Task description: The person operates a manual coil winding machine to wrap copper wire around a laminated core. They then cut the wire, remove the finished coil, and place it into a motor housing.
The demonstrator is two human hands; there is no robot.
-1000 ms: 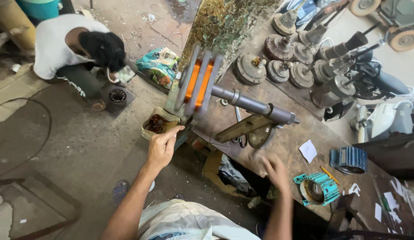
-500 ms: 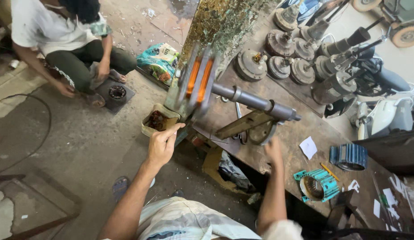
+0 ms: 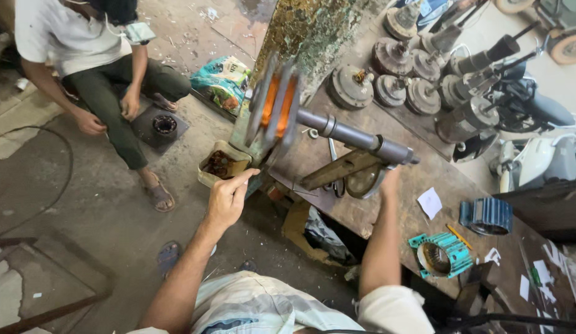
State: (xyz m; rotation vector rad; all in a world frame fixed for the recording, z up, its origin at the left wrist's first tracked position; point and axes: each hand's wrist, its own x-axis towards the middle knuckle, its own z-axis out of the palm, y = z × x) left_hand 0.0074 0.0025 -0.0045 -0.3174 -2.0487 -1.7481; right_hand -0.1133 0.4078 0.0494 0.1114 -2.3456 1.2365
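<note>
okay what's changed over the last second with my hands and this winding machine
Your right hand rose from the bench to the crank end of the winding machine. Your left hand stayed raised by the orange spool. The seated person shifted further into view.

Floor (image 3: 83,204): grey concrete, dusty and stained, with small scraps on it.
Worktop (image 3: 424,179): long, dark brown, worn, it runs diagonally to the lower right.
Column (image 3: 312,31): rough surface, green and brown, peeling, beside the worktop.
Frame (image 3: 46,284): rusty metal, at the lower left on the floor.
Cable (image 3: 59,179): thin, black, curved over the floor.
Light: soft daylight, brighter at the upper right.
</note>
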